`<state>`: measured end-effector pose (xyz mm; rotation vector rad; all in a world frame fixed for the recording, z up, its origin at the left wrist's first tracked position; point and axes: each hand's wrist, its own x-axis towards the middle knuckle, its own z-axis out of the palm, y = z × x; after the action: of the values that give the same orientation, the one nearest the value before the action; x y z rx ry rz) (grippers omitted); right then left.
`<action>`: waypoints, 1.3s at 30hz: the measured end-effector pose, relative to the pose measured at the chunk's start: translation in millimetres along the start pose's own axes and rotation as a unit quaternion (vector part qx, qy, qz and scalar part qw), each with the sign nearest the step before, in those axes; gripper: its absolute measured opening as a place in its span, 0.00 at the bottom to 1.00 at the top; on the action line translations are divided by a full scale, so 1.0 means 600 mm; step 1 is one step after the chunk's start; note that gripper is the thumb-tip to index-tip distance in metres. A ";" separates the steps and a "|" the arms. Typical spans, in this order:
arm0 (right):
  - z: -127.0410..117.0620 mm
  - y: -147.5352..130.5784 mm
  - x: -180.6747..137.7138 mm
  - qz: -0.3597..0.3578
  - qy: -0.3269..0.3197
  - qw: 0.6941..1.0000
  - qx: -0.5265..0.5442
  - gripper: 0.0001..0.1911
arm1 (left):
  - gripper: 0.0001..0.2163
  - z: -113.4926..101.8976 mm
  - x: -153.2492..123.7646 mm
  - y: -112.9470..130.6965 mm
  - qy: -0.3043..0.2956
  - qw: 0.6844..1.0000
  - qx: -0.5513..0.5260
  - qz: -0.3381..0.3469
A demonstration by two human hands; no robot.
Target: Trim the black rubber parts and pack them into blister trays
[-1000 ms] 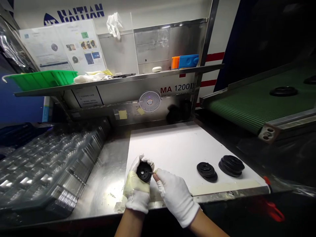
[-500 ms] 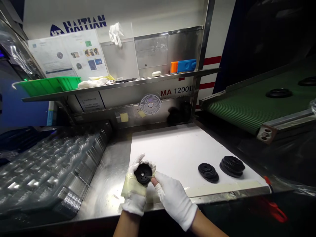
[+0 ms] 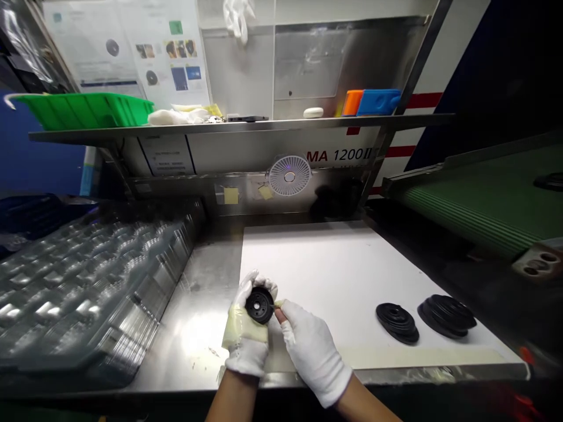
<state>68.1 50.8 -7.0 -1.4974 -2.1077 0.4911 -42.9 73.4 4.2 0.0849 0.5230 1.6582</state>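
My left hand (image 3: 247, 334), in a white glove with a yellowish wrap around the palm, is closed around a round black plastic disc (image 3: 259, 305). The disc's face, with a small hole at the centre, is tilted up toward me. My right hand (image 3: 313, 347), also gloved in white but with a bare thumb tip, pinches a small thin-tipped tool (image 3: 275, 305) against the disc's right edge. Most of that tool is hidden by the fingers. Two groups of stacked black discs, a smaller one (image 3: 397, 323) and a larger one (image 3: 446, 316), lie on the white sheet (image 3: 316, 264) to the right.
Stacked clear plastic trays (image 3: 101, 293) fill the left of the metal table. A green conveyor belt (image 3: 484, 199) runs at the right, carrying black parts. Above the table, a shelf (image 3: 281, 125) holds a green basket (image 3: 88, 111); a small fan (image 3: 289, 176) sits below it.
My view has shifted, so the shelf appears higher and the disc stacks farther right. The held disc is turned slightly, and the tool tip has shifted toward its right edge.
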 end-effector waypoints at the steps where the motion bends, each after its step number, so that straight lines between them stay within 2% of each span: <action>1: 0.004 0.003 0.006 0.006 -0.004 1.000 0.004 0.11 | 0.06 -0.001 0.009 -0.002 0.003 1.000 -0.001 -0.005; 5: 0.011 0.011 0.022 0.029 -0.014 0.999 0.024 0.11 | 0.06 0.007 0.036 -0.010 0.026 1.000 0.000 -0.006; 9: 0.010 0.022 0.011 0.027 -0.018 0.998 0.051 0.11 | 0.06 0.011 0.029 -0.024 0.037 0.999 -0.004 0.015; 13: -0.002 0.034 -0.019 0.010 -0.009 0.999 0.052 0.13 | 0.05 0.013 -0.006 -0.044 0.043 0.998 -0.017 0.034; 17: -0.026 0.031 -0.048 0.013 0.022 0.999 0.036 0.13 | 0.06 0.029 -0.044 -0.055 0.041 0.998 0.000 0.047; 21: -0.045 0.005 -0.088 0.002 0.058 0.998 0.029 0.13 | 0.07 0.045 -0.081 -0.058 0.013 0.997 0.009 0.074; 24: -0.052 -0.022 -0.121 -0.013 0.078 0.997 0.026 0.12 | 0.07 0.047 -0.113 -0.056 0.000 0.990 0.028 0.136; 26: -0.054 -0.037 -0.137 -0.022 0.090 0.995 0.026 0.12 | 0.10 0.046 -0.135 -0.049 -0.014 0.987 0.049 0.154; 28: -0.057 -0.047 -0.145 -0.029 0.101 0.994 0.029 0.12 | 0.14 0.044 -0.153 -0.037 -0.042 0.988 0.072 0.129; 30: -0.059 -0.050 -0.144 -0.037 0.102 0.993 0.037 0.12 | 0.18 0.042 -0.164 -0.021 -0.078 0.990 0.091 0.069; 33: -0.059 -0.046 -0.132 -0.036 0.098 0.994 0.031 0.13 | 0.18 0.039 -0.162 0.000 -0.110 0.988 0.105 0.007; 36: -0.052 -0.038 -0.114 -0.013 0.103 0.995 0.001 0.14 | 0.13 0.041 -0.141 0.006 -0.094 0.993 0.077 0.006; 39: -0.040 -0.036 -0.096 -0.006 0.092 0.996 -0.015 0.13 | 0.05 0.047 -0.109 0.000 -0.049 0.999 0.017 -0.006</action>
<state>80.9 -10.4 13.3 -1.4853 -1.9876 0.3070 -22.1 18.7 45.4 0.1873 0.4759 1.6251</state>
